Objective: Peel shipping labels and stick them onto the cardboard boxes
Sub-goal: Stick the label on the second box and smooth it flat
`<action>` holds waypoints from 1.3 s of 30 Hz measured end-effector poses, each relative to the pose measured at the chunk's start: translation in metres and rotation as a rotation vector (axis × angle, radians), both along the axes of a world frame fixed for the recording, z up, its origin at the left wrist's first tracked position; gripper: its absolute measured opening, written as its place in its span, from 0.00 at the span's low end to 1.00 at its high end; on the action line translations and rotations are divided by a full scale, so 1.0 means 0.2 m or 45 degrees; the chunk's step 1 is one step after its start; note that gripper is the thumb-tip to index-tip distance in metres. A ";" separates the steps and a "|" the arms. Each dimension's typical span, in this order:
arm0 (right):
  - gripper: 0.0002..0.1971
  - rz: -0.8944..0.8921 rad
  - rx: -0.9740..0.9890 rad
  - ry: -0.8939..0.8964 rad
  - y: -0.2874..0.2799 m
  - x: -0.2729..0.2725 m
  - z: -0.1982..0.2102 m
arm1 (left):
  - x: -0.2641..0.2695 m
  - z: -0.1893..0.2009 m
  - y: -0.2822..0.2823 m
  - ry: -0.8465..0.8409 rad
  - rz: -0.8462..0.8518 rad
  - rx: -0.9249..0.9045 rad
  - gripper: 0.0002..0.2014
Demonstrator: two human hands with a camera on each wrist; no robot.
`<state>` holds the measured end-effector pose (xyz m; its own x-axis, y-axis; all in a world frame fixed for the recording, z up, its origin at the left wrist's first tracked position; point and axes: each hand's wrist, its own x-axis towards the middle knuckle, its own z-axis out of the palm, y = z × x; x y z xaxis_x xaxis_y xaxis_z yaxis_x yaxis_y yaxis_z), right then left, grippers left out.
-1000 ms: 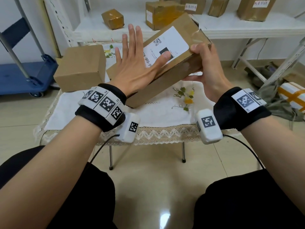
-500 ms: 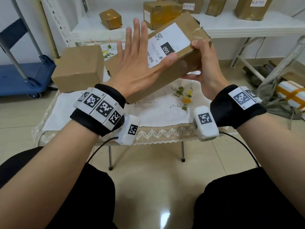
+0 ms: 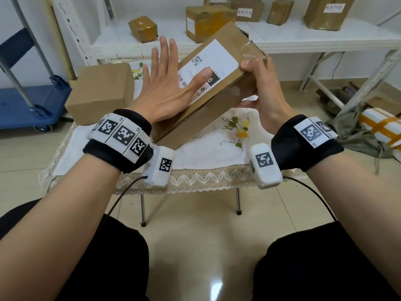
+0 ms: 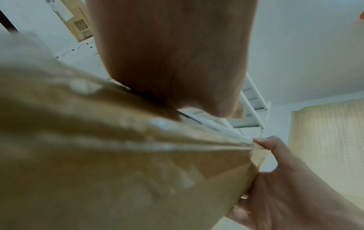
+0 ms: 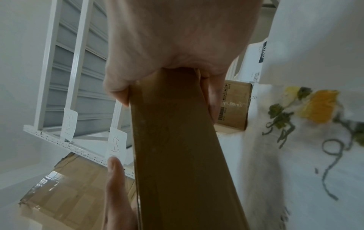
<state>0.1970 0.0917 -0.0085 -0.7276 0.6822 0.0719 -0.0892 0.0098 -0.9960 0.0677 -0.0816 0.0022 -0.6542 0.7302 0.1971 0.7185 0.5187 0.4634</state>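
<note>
Long cardboard box (image 3: 208, 101) held tilted in the air above the small table (image 3: 195, 157), far end up, near end low toward the tablecloth. White shipping label (image 3: 214, 61) lies flat on the box's upper face; QR code + black block w/ "0" readable, rest of print too small.

L hand (image 3: 165, 92): released, fingers straight and spread, pointing up past the box's left edge. Thumb laid across the label, tip next to the black block. Heel of palm on the box's top face near its lower end. Left wrist view: underside of palm against box (image 4: 118, 155), blurred.

R hand (image 3: 260, 90): grasping the box at its upper right end, thumb on the top edge by the taped corner, fingers under the box's underside. Right wrist view confirms: thumb and fingers either side of the narrow box face (image 5: 177, 140).

Table: white embroidered cloth w/ flower motif (image 3: 238, 129), lace hem. Second, squarer plain box (image 3: 102, 92) sits at far left of the table, apart from the held one.

Behind: white shelf (image 3: 325, 38) w/ several taped parcels, some labelled. Blue cart (image 3: 28, 101) at left on the floor. White-and-orange parcel (image 3: 382, 129) at right on the floor.
</note>
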 end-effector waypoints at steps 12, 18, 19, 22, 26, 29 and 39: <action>0.47 -0.018 -0.175 0.127 0.10 0.00 0.06 | 0.02 0.15 -0.08 -0.760 0.056 0.082 0.46; 0.44 0.013 -0.174 0.116 0.10 -0.02 0.05 | 0.00 0.10 -0.11 -0.990 -0.128 0.007 0.54; 0.43 0.023 -0.173 0.112 0.10 -0.02 0.05 | 0.00 0.09 -0.10 -1.001 -0.146 -0.007 0.55; 0.36 0.148 -0.158 0.104 0.08 0.00 0.05 | 0.01 0.07 -0.08 -1.041 -0.179 -0.003 0.55; 0.34 0.309 -0.047 -0.099 0.05 0.00 0.02 | 0.01 0.06 -0.07 -1.069 -0.142 0.077 0.52; 0.27 0.317 0.006 -0.183 0.03 0.01 0.03 | 0.02 0.07 -0.06 -0.979 -0.086 0.070 0.56; 0.31 0.418 0.170 -0.289 -0.07 -0.02 0.06 | 0.15 0.14 -0.04 0.086 -0.165 -0.102 0.61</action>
<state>0.1927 0.0780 0.0030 -0.9125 0.4069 -0.0434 0.1127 0.1479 -0.9826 0.0972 -0.0898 0.0312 -0.5407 0.8228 0.1748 0.8099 0.4530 0.3727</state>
